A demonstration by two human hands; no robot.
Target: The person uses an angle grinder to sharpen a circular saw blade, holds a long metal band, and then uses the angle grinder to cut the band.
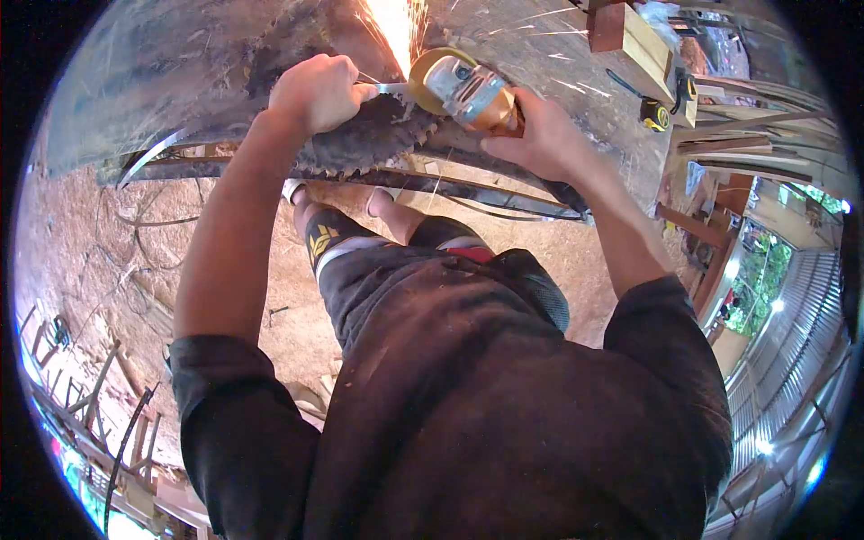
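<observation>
My right hand (540, 135) grips the body of an orange angle grinder (472, 94) with a yellow guard. Bright sparks (396, 27) fly up from its disc at the top of the view. My left hand (315, 90) is closed around the grinder's side handle, just left of the disc. Under both hands lies a rusty circular saw blade (369, 144) with jagged teeth, resting on a metal workbench (162, 63). The disc itself is mostly hidden by the guard and the glare.
A wooden block (634, 40) and a yellow-black tape measure (655, 112) lie on the bench at the upper right. The bench's metal edge (504, 193) runs across below the blade. Sawdust-covered floor (81, 243) with cables lies at left; timber stacks (765, 144) at right.
</observation>
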